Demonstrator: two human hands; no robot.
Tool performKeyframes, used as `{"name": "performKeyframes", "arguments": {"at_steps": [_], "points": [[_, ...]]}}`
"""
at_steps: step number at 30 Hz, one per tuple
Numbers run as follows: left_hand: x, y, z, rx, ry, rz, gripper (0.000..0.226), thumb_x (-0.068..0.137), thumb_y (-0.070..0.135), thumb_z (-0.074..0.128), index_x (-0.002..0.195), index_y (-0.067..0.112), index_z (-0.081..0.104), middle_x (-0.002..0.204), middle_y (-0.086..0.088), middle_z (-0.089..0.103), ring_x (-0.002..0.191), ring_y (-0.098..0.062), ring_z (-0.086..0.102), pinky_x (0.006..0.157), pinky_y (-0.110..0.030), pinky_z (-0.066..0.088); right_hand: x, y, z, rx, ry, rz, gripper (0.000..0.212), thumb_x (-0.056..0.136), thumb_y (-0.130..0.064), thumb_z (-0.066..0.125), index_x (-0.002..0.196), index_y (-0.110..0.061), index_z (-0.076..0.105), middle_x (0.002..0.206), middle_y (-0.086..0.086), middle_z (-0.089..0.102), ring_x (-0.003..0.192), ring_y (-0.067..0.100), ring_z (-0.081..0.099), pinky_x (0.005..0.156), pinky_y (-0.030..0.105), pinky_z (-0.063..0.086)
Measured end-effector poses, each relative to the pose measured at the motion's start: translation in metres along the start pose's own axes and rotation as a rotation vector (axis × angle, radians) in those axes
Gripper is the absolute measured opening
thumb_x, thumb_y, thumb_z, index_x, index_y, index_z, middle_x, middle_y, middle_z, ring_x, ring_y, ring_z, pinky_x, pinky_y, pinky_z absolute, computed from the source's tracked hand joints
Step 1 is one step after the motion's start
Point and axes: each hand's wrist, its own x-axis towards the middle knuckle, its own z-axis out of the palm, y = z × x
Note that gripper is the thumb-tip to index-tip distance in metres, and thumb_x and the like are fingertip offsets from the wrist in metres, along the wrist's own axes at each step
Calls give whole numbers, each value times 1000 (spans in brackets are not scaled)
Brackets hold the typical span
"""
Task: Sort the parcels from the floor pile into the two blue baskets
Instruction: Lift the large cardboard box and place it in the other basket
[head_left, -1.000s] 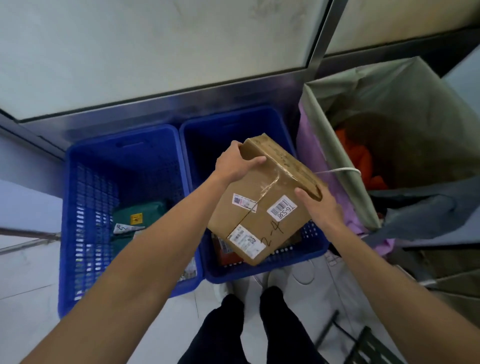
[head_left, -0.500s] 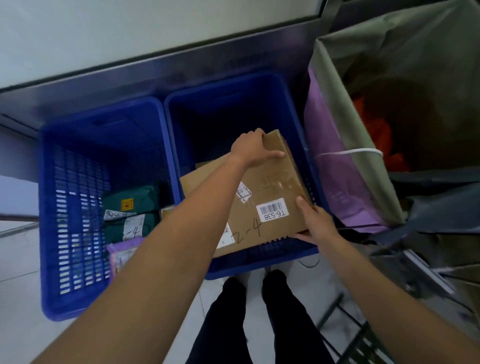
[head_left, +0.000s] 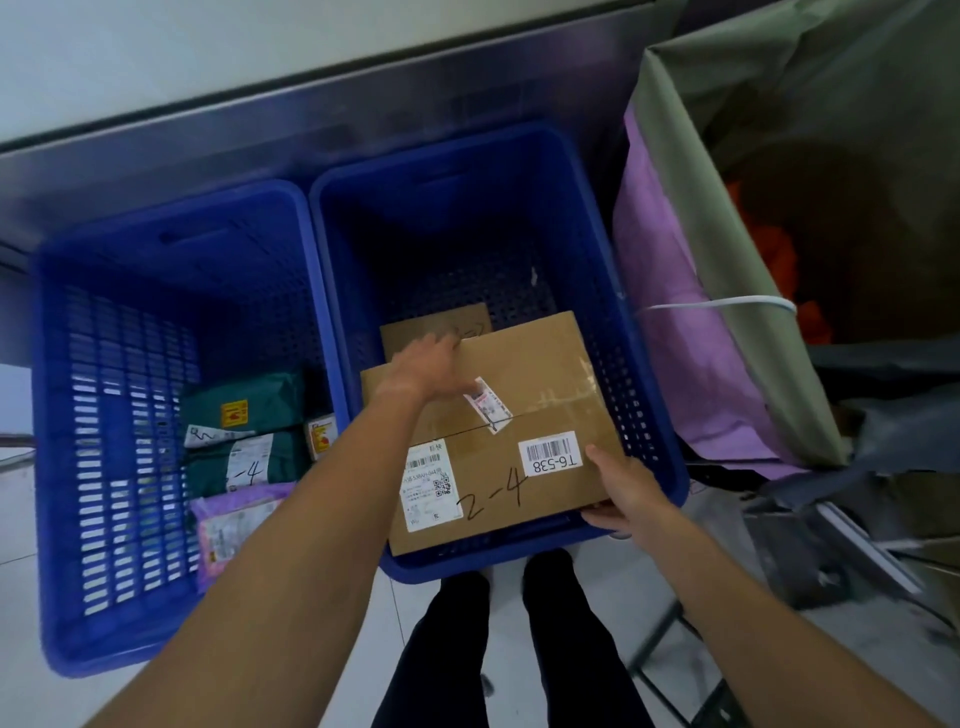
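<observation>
Placing step, I judge — cardboard box (head_left: 524, 415) low in the right basket (head_left: 467, 208), my right hand (head_left: 626, 496) pinching its corner, left hand (head_left: 428, 369) atop, grip unclear. Next — release.

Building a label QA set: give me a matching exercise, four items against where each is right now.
Items:
1 brown cardboard box marked 2-4
2 green plastic mailer bags
3 orange bundle
4 right hand
Places:
A grey-green sack
B box's near right corner
C left blue plastic basket
D right blue plastic basket
Pairs: 1-D, 2-C, 3-A, 4-B.
</observation>
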Motion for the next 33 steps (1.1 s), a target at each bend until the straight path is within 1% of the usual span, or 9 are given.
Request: {"name": "performKeyframes", "arguments": {"at_steps": [3, 7, 10, 14, 18, 22, 27, 31, 33], "points": [[-8, -18, 7, 11, -9, -10, 101, 75, 66, 74, 155, 23, 28, 149, -10, 41, 137, -32, 40, 109, -49, 39, 8, -2, 1, -226, 88, -40, 66, 88, -58, 61, 136, -15, 46, 114, 10, 57, 79, 31, 71, 53, 32, 59], [-17, -26, 18, 103, -11, 20, 112, 71, 66, 77, 157, 27, 16, 149, -11, 38, 136, -32, 39, 110, -52, 37, 13, -7, -6, -765, 209, -203, 63, 88, -66, 50, 119, -13, 60, 114, 10, 61, 91, 29, 63, 64, 33, 50], [-22, -27, 27, 196, 5, 67, 116, 70, 63, 79, 157, 28, 10, 154, -12, 34, 141, -34, 36, 116, -57, 30, 13, -19, -4, -934, 217, -226, 52, 92, -59, 50, 107, -11, 64, 108, 9, 64, 87, 26, 62, 61, 31, 46], [-31, -32, 30, 215, -8, 93, 122, 73, 55, 81, 159, 27, 1, 168, -10, 6, 153, -33, 13, 118, -58, 26, 3, -33, 5, -979, 150, -215, 44, 94, -53, 50, 101, -12, 65, 96, 7, 65, 83, 23, 64, 63, 30, 50], [-47, -36, 26, 191, -49, 107, 120, 76, 53, 80, 159, 30, -2, 169, -6, -6, 155, -31, 2, 118, -60, 24, -13, -40, 14, -1028, 173, -247, 47, 90, -51, 54, 116, -12, 60, 114, 8, 63, 99, 26, 61, 75, 34, 49], [-68, -34, 17, 194, -73, 126, 120, 76, 59, 77, 160, 29, -3, 169, -4, -6, 154, -28, 4, 116, -61, 30, -43, -46, 27, -988, 113, -305, 37, 91, -47, 53, 107, -15, 62, 107, 4, 59, 94, 22, 56, 79, 33, 46], [-101, -27, -5, 191, -75, 160, 115, 79, 62, 73, 160, 32, -2, 169, -2, -6, 154, -27, 11, 114, -58, 32, -92, -51, 38, -896, 71, -417, 35, 96, -39, 48, 113, -14, 64, 109, 2, 61, 100, 24, 59, 93, 37, 49], [-125, -25, -18, 177, -67, 193, 114, 78, 64, 72, 160, 33, 0, 169, 0, -4, 154, -26, 15, 115, -57, 33, -129, -48, 39, -808, 79, -469, 31, 95, -31, 50, 107, -8, 66, 102, 5, 64, 90, 22, 61, 81, 32, 50], [-136, -25, -19, 142, -67, 203, 113, 79, 62, 73, 160, 33, 0, 169, 1, -2, 153, -26, 16, 116, -58, 32, -142, -43, 39, -821, 87, -515, 28, 97, -34, 49, 107, -12, 63, 108, 6, 62, 97, 24, 60, 84, 32, 49]]}}
